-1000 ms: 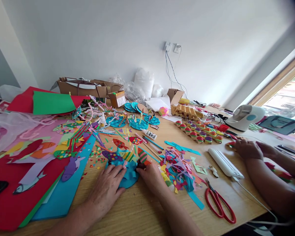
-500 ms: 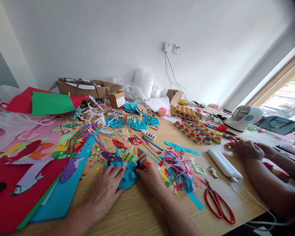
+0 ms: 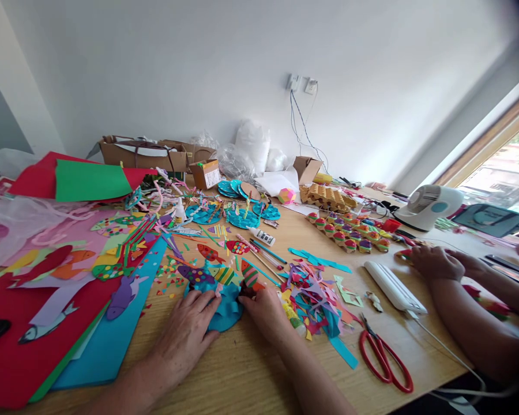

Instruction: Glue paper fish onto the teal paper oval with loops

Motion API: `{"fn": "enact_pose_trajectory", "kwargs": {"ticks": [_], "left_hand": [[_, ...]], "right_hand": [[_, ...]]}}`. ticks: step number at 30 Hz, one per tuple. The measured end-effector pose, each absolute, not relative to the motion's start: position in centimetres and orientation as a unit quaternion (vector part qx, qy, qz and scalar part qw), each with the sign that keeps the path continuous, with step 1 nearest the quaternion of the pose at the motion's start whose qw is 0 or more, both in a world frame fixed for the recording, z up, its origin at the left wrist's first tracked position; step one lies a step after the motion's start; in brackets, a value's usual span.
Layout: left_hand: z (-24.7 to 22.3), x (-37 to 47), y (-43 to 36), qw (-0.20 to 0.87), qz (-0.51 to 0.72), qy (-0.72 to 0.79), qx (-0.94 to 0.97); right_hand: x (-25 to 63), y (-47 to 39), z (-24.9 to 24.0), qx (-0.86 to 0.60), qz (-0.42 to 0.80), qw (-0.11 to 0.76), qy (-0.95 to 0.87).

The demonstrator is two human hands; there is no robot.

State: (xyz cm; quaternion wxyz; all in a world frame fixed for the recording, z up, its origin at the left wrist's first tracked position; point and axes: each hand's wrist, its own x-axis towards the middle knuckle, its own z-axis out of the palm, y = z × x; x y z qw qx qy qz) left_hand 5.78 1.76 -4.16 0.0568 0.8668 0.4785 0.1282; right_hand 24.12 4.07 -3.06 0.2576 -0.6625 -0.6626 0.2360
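Observation:
A round blue craft disc point(image 3: 227, 314) with raised blue paper pieces lies on the table in front of me. My left hand point(image 3: 188, 323) holds its left side down, fingers over the disc and thumb by its near edge. My right hand point(image 3: 266, 308) is closed at the disc's right edge, pinching a small dark brown piece point(image 3: 247, 290) that its fingers partly cover. Paper fish rise along the disc's far side: a purple spotted fish point(image 3: 194, 274), a yellow-green striped fish point(image 3: 224, 275) and a red-green striped fish point(image 3: 249, 275).
Paper scraps point(image 3: 313, 294) and red-handled scissors point(image 3: 383, 354) lie to the right, near a white power strip point(image 3: 395, 286). Coloured sheets point(image 3: 21, 357) cover the left. A glue bottle point(image 3: 263, 236) and blue discs point(image 3: 242, 218) lie farther back. Another person's hand point(image 3: 436, 264) works at right.

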Motion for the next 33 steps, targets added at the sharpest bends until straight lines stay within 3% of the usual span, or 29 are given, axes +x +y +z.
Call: {"fn": "enact_pose_trajectory", "kwargs": {"ticks": [33], "left_hand": [[-4.6, 5.5, 1.7, 0.034, 0.162, 0.461, 0.872]], "right_hand": [[24.4, 3.8, -3.0, -0.652, 0.220, 0.258, -0.679]]}}
